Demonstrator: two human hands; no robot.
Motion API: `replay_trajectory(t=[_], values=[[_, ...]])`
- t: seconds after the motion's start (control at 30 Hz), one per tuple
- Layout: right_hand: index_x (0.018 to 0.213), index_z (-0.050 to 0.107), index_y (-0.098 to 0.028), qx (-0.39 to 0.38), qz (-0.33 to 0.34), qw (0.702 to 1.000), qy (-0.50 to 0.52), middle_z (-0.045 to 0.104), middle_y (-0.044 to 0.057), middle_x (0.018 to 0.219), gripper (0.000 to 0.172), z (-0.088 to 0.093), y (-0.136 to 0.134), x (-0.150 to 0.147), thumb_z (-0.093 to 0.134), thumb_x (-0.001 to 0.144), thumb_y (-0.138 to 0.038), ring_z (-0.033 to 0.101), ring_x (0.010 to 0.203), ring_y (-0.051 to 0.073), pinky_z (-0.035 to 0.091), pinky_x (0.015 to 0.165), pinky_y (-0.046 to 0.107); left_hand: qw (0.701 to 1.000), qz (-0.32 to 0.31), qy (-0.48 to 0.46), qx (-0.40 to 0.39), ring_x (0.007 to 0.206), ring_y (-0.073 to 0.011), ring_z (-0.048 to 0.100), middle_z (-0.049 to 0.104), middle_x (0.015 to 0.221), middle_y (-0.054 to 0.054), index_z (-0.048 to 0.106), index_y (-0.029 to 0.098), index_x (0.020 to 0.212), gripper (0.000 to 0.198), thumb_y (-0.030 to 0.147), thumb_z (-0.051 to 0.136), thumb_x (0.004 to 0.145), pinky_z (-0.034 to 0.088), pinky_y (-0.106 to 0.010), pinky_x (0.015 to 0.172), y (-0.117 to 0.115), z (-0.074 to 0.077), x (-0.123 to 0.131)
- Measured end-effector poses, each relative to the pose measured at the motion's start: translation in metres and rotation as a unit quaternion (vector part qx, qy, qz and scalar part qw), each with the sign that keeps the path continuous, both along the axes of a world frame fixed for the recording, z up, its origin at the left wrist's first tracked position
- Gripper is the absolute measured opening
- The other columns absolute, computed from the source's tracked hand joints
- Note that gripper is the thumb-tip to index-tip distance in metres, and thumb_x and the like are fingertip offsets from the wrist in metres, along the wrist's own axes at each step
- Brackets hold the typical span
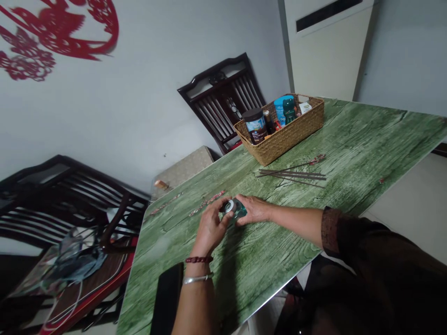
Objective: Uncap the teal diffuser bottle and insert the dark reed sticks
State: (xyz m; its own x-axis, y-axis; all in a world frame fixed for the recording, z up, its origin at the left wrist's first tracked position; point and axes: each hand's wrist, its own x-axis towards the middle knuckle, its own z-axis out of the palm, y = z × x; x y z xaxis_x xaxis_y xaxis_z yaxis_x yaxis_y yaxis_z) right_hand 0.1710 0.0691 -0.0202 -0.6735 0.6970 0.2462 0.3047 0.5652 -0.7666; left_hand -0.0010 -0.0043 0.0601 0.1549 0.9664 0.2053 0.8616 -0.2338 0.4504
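A small teal glass bottle with a silver cap lies between both hands on the green wood-grain table. My left hand, with a bead bracelet and a silver bangle on the wrist, has its fingers closed round the cap end. My right hand grips the bottle's body from the other side. Thin dried flower stems lie on the table beyond the hands.
A woven basket holding jars and bottles stands at the table's far side. Dark wooden chairs stand at the far end and the left, the left one holding a plastic bag. A black object lies by my left forearm.
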Motion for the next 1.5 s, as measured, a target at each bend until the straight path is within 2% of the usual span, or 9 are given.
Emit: replay_trajectory(t=[0.17,0.33,0.53,0.7,0.87,1.03,1.23,1.37,1.5], values=[[0.124,0.05,-0.017,-0.009,0.011,1.0,0.015,0.067,0.011,0.113,0.069,0.002,0.0,0.001,0.084,0.069,-0.043,0.068,0.102,0.028,0.049,0.079,0.033,0.999,-0.049,-0.022,0.003,0.129,-0.0289,0.056,0.06,0.142,-0.013,0.057,0.023,0.138,0.056,0.049,0.062,0.088,0.044,-0.047,0.107,-0.003,-0.002,0.0],[0.125,0.051,-0.019,-0.018,0.005,1.0,0.008,0.068,0.007,0.109,0.071,0.002,0.0,0.002,0.085,0.067,-0.043,0.068,0.096,0.027,0.048,0.075,0.032,0.994,0.064,0.065,0.051,0.106,-0.031,0.065,0.067,0.113,-0.013,0.065,0.021,0.124,0.052,0.059,0.062,0.088,0.05,-0.048,0.094,-0.003,-0.001,0.01],[0.122,0.053,-0.02,-0.005,0.024,0.999,0.041,0.067,0.008,0.112,0.066,-0.002,0.002,0.001,0.085,0.07,-0.043,0.067,0.1,0.026,0.049,0.081,0.032,0.996,-0.077,0.033,0.03,0.134,-0.0298,0.053,0.058,0.143,-0.013,0.051,0.027,0.144,0.058,0.052,0.059,0.092,0.042,-0.048,0.11,-0.009,0.007,0.008],[0.123,0.05,-0.018,-0.012,0.015,1.0,0.011,0.067,0.007,0.109,0.069,0.0,0.001,0.001,0.085,0.069,-0.043,0.067,0.097,0.026,0.048,0.077,0.032,0.993,0.039,0.109,0.032,0.119,-0.0346,0.061,0.064,0.127,-0.017,0.063,0.022,0.13,0.053,0.056,0.061,0.09,0.048,-0.052,0.099,-0.007,0.007,0.01],[0.122,0.051,-0.017,0.004,0.023,0.999,0.024,0.066,0.009,0.111,0.065,0.0,0.002,0.0,0.082,0.071,-0.043,0.067,0.101,0.027,0.049,0.081,0.033,0.995,-0.066,0.075,0.031,0.135,-0.0314,0.051,0.056,0.143,-0.013,0.055,0.028,0.141,0.05,0.046,0.057,0.095,0.041,-0.051,0.109,-0.006,0.007,0.006],[0.124,0.049,-0.019,-0.019,0.012,1.0,0.011,0.067,0.007,0.108,0.071,-0.001,0.002,0.001,0.086,0.067,-0.041,0.066,0.097,0.026,0.048,0.078,0.033,0.992,0.032,0.117,0.046,0.107,-0.0308,0.065,0.065,0.12,-0.014,0.062,0.023,0.128,0.05,0.054,0.062,0.09,0.051,-0.046,0.092,-0.006,0.008,0.01],[0.124,0.051,-0.019,-0.007,0.003,1.0,0.027,0.066,0.007,0.111,0.068,-0.002,0.001,0.0,0.085,0.069,-0.038,0.066,0.098,0.025,0.048,0.082,0.034,0.992,-0.064,0.092,0.056,0.118,-0.0288,0.061,0.063,0.129,-0.013,0.061,0.025,0.13,0.038,0.041,0.053,0.096,0.048,-0.045,0.101,-0.001,0.006,0.01],[0.122,0.05,-0.02,-0.011,-0.003,1.0,0.018,0.066,0.007,0.109,0.065,-0.004,0.003,0.0,0.084,0.07,-0.04,0.066,0.096,0.025,0.047,0.079,0.033,0.993,0.004,0.102,0.067,0.11,-0.03,0.063,0.062,0.124,-0.013,0.056,0.024,0.135,0.057,0.056,0.064,0.088,0.051,-0.044,0.092,-0.001,0.004,0.011],[0.126,0.049,-0.02,-0.004,-0.017,1.0,0.008,0.066,0.007,0.109,0.069,-0.004,0.004,-0.003,0.084,0.07,-0.041,0.066,0.098,0.026,0.047,0.08,0.033,0.991,0.011,0.121,0.058,0.096,-0.027,0.064,0.065,0.108,-0.012,0.064,0.021,0.113,0.035,0.049,0.052,0.096,0.051,-0.039,0.086,0.007,-0.001,0.014]])
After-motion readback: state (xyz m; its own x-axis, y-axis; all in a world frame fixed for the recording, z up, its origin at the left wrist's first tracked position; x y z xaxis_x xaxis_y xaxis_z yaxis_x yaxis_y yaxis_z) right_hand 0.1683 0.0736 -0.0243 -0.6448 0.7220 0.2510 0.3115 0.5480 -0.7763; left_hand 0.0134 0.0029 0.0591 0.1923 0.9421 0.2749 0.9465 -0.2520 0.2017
